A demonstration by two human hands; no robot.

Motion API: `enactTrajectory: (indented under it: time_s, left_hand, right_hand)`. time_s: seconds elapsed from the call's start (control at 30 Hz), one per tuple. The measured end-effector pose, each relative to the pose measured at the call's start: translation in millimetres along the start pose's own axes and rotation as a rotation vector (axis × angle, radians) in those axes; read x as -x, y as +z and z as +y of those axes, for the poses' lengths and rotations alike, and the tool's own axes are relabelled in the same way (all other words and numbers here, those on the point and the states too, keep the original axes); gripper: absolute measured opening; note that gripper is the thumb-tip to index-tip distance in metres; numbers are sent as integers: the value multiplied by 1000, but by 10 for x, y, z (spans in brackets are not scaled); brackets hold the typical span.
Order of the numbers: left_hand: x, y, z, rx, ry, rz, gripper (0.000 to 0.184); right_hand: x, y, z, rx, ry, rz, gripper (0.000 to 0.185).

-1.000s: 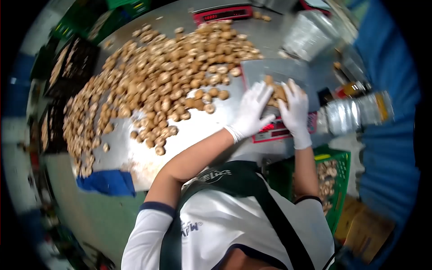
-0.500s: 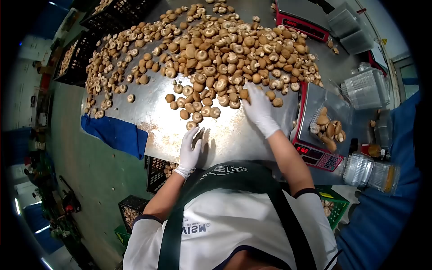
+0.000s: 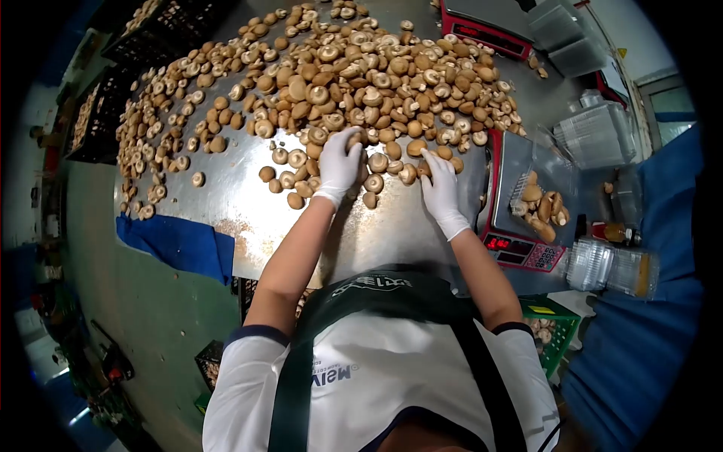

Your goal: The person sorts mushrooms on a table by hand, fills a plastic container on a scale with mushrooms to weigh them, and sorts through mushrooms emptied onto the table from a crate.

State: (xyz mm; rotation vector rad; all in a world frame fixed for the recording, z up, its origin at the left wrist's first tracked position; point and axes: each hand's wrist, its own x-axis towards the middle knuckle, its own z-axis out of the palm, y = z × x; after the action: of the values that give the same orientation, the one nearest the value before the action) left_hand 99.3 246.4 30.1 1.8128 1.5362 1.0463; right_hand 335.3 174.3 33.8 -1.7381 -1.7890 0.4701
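Many brown shiitake mushrooms (image 3: 369,83) lie heaped on the metal table, some cap up and others showing pale gills. My left hand (image 3: 340,167), in a white glove, reaches to the near edge of the heap. Its fingers and thumb close around a mushroom (image 3: 361,138), partly hidden by the hand. My right hand (image 3: 443,190), gloved too, is a little to the right, its fingers stretched and thumb apart. A mushroom (image 3: 423,170) sits in the gap between that thumb and the fingers. Several loose mushrooms (image 3: 374,183) lie between both hands.
On the right, a red-edged scale (image 3: 520,251) carries a clear tray of mushrooms (image 3: 544,207). Stacked clear plastic boxes (image 3: 599,135) stand beyond it. A blue cloth (image 3: 177,245) hangs over the left table edge. Black crates (image 3: 102,113) stand far left; a green crate (image 3: 557,331) is below right.
My left hand has moved forward from the near edge of the table into the mushrooms. My right hand has drawn back slightly toward me. The view has shifted a little.
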Motion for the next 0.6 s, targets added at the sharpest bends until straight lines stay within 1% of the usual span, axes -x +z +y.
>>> enactTrajectory:
  time_s: [0.07, 0.1, 0.13, 0.17, 0.2, 0.23, 0.27, 0.33, 0.37, 0.4, 0.47, 0.5, 0.53, 0.6]
  left_hand:
    - [82, -147, 111, 364, -246, 35, 32]
    - [141, -265, 131, 484, -341, 37, 33]
    - [227, -394, 134, 602, -438, 41, 35]
    - [352, -508, 138, 840, -576, 35, 39]
    - [465, -578, 186, 993, -632, 78, 40]
    - [619, -676, 174, 1085, -696, 29, 38]
    - [762, -773, 162, 1175, -759, -23, 37]
    - [1025, -774, 101, 1296, -876, -81, 37]
    - [1153, -769, 122, 1348, -907, -132, 36]
    - [1236, -741, 164, 1272, -952, -137, 34]
    - [1428, -587, 178, 1237, -1041, -144, 33]
    - [1447, -526, 242, 1228, -1043, -201, 35]
    - [1446, -485, 290, 1219, -964, -327, 35]
    - [1401, -364, 489, 1173, -998, -350, 38]
  right_hand:
    - [-38, -106, -6, -248, 96, 42, 58]
    - [-35, -166, -41, -547, 359, -7, 59]
    - [-33, -212, -36, -596, 364, -7, 59]
    - [-29, -253, -20, -646, 367, -8, 59]
    - [-21, -272, -12, -697, 369, -11, 59]
    - [-21, -264, -20, -490, 193, -24, 57]
    - [-10, -214, -51, -246, 130, -97, 55]
    - [42, -32, -155, 243, 4, -232, 51]
    - [61, 52, -218, 227, 2, -228, 50]
    - [54, 105, -202, 200, 12, -219, 51]
    - [-39, 172, -141, 147, 31, -196, 51]
    - [-67, 122, -147, 72, 42, -186, 52]
    - [-58, 78, -156, -31, 42, -168, 52]
    - [18, -14, -188, -236, 36, -138, 52]
